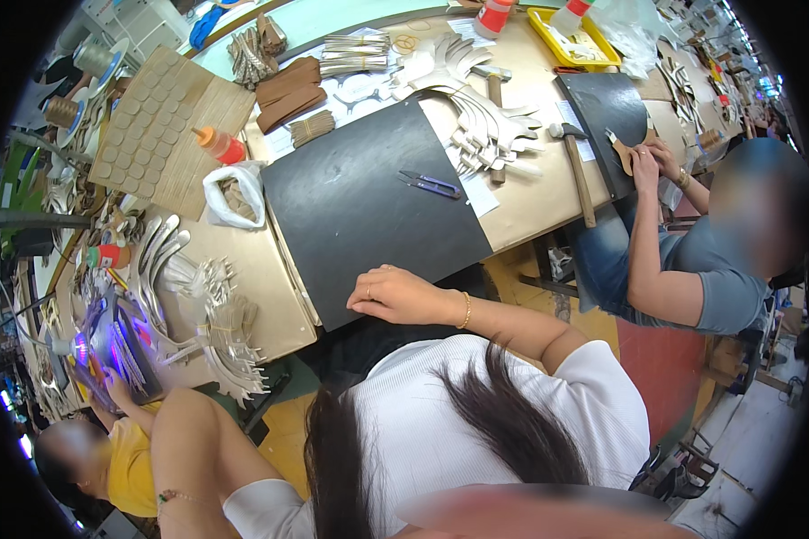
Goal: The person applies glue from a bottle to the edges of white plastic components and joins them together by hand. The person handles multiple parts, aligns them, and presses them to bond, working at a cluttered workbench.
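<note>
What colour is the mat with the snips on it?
The mat is nearly black, best seen in the head view.

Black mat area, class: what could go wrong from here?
The thread snips lie uncovered on the black mat, so the right hand might get nicked reaching across. The hammer with its handle at the edge of the table could be knocked off. The open white plastic bag might spill if bumped.

Bright overall, violet glow at lower left, fisheye-bent edges, black corners
</note>
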The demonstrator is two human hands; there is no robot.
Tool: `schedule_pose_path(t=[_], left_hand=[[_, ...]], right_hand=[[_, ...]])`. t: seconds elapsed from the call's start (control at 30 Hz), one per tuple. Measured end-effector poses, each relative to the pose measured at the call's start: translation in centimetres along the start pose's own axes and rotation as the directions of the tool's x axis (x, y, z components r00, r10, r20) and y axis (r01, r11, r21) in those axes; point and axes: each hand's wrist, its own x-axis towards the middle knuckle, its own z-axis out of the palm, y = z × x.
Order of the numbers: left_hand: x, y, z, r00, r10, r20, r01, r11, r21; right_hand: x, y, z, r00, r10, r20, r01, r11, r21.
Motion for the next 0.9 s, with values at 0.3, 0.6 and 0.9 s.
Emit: schedule_pose_path(t=[0.3,0.6,0.9], left_hand=[[1.1,-2.0,0.6,0.998,0.069,0.006,-0.069,0.995,-0.069],[1.6,-2.9,1.0,0.995,0.104,0.015,-0.102,0.991,-0.091],[2.0,-3.6,1.2,0.993,0.114,0.026,-0.11,0.986,-0.122]], right_hand=[[1.1,-0.3,-0.7,0.999,-0.035,0.02,0.036,0.998,-0.054],[1.5,0.1,-2.3,0.996,-0.024,-0.08,0.018,0.997,-0.081],[-0.1,1.9,-0.7,0.995,-0.014,-0.094,0.005,0.996,-0.093]])
